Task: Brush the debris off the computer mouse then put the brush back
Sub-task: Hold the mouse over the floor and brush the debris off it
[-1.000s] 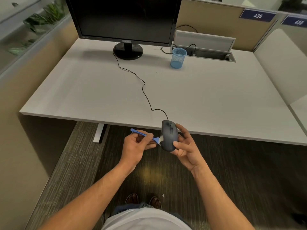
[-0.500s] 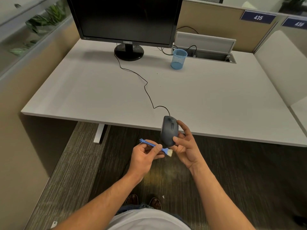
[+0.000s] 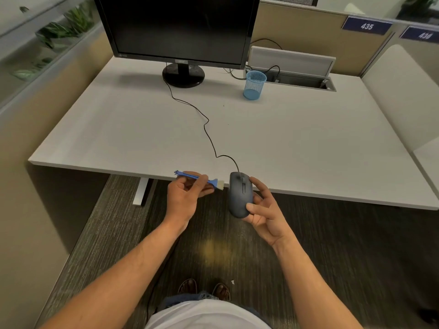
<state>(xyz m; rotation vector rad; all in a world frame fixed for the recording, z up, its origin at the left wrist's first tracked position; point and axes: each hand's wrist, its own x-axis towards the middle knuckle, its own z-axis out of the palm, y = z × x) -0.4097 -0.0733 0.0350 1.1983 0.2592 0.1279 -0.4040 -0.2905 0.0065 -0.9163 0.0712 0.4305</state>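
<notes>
the right hand (image 3: 266,211) grasps a dark computer mouse (image 3: 240,194), held just past the front edge of a white desk (image 3: 308,143). the left hand (image 3: 185,198) pinches a blue brush (image 3: 202,180), its pale bristles just beside the mouse's left side. a blue mesh cup (image 3: 254,85) stands well apart near the monitor (image 3: 178,29), with bare desk between.

Matt dark plastic mouse (image 3: 240,195); blue plastic brush (image 3: 202,180); smooth white desk (image 3: 297,143).
</notes>
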